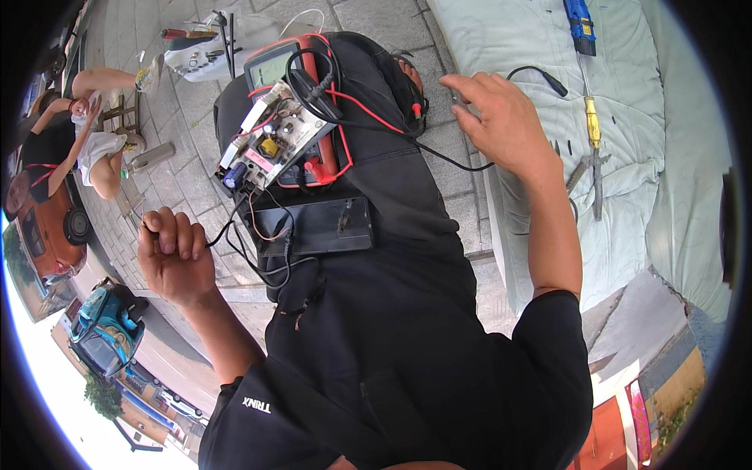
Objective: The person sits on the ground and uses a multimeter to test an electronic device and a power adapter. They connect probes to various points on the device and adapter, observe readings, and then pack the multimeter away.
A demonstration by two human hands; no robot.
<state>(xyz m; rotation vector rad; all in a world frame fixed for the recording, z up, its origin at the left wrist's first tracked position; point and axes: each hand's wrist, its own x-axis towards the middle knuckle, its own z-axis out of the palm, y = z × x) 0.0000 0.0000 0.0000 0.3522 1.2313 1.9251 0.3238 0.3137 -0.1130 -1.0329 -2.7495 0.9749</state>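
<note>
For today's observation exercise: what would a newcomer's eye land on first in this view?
Most striking is the bare circuit board lying on a red-cased multimeter on the person's lap, tangled in red and black leads. The left hand pinches a black wire beside the lap; the right hand reaches toward a pale cushion holding screwdrivers.

A thin black cable [439,153] runs slack from circuit board [270,141] across the lap.

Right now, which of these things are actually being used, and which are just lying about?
In use: circuit board, red multimeter on the lap, black cable by the right hand, wire in the left hand.
Lying about: blue tool, yellow screwdriver, pliers on the cushion.
</note>
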